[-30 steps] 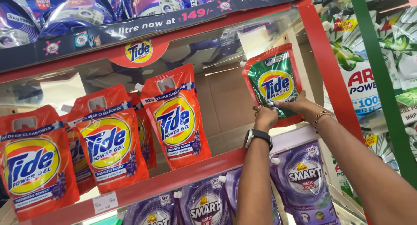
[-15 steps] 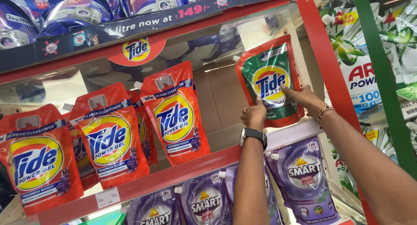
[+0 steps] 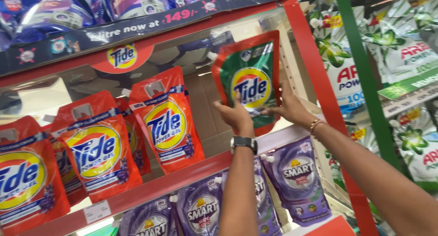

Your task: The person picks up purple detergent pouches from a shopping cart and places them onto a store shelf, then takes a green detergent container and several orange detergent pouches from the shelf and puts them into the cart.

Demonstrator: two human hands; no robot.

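A green detergent pouch (image 3: 250,76) with a red border stands upright at the right end of a red shelf (image 3: 182,176). My left hand (image 3: 233,114), with a dark watch on its wrist, grips the pouch's lower left side. My right hand (image 3: 290,107), wearing a bracelet, holds the pouch's lower right side. Both arms reach up from the bottom of the view.
Several orange detergent pouches (image 3: 166,122) stand to the left on the same shelf. Purple pouches (image 3: 296,181) fill the shelf below and blue ones (image 3: 132,1) the shelf above. A red upright post (image 3: 319,94) and a green post (image 3: 365,81) bound white-green packs at the right.
The green pouch has shifted to the left in view and stands more upright. Both hands have stayed on its lower edge.
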